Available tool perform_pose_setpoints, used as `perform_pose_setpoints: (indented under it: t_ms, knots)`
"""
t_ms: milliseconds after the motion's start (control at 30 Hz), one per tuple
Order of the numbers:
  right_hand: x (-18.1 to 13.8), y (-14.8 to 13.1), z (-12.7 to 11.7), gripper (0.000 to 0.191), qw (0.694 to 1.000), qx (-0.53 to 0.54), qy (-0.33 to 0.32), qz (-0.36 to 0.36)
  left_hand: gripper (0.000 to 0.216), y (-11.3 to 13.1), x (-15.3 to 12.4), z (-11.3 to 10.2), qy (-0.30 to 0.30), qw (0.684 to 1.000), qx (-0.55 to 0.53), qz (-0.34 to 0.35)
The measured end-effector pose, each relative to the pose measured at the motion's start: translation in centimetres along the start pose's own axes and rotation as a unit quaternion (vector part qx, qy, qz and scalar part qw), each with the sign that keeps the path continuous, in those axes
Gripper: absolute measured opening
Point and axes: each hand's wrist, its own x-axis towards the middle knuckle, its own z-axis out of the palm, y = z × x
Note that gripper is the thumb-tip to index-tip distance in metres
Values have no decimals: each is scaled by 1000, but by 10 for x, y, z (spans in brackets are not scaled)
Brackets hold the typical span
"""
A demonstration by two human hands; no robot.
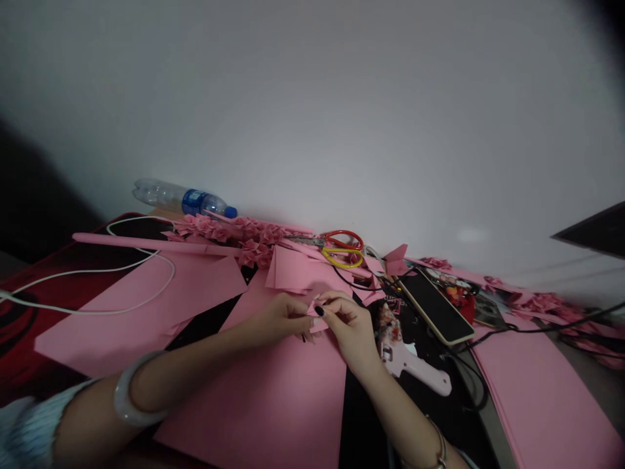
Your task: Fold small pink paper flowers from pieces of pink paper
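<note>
Between my two hands is a small piece of folded pink paper point(318, 323), pinched from both sides. My left hand point(282, 318) grips its left edge, with some fingers hidden underneath. My right hand point(349, 324) closes on the right part, its dark-nailed thumb pressed on top. Both hands are held above a large pink paper sheet point(273, 391). Just beyond them lies a small stack of pink paper pieces point(289, 270). A pale pink glue gun point(415, 366) rests to the right of my right hand.
Scissors point(342, 249) with red and yellow handles lie near pink paper flowers point(258, 238) by the wall. A plastic bottle point(166, 195) lies behind at left. A phone point(434, 306), white cable point(97, 306), rolled pink paper stick point(146, 243) and stacked pink sheets point(547, 391) surround the work area.
</note>
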Motion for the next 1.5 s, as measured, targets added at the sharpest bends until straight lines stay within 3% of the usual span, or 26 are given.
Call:
perform_pose_setpoints:
  t_ms: [333, 600, 833, 1100, 1300, 1367, 1500]
  knots:
    - [-6, -5, -6, 40, 997, -54, -18, -61, 35, 4, -2, -2, 24, 1000, -16, -12]
    - [-5, -3, -6, 38, 988, -104, -43, -108, 33, 4, -2, -2, 41, 999, -5, -32]
    - [-5, -4, -7, 42, 984, -117, -47, -126, 31, 2, -1, -4, 18, 1000, -13, -18]
    - [-5, -4, -8, 38, 987, -100, -58, -113, 33, 9, -3, -3, 5, 1000, -24, -15]
    - [-2, 1, -4, 24, 998, -56, 6, -42, 31, 10, -4, -2, -14, 1000, -16, -5]
    - [-2, 4, -4, 28, 997, -71, -31, -5, 30, 7, -3, -2, -33, 999, -7, -1]
    - [-3, 4, -4, 45, 981, -90, -167, 37, 26, 2, -3, -3, -70, 998, 5, 7]
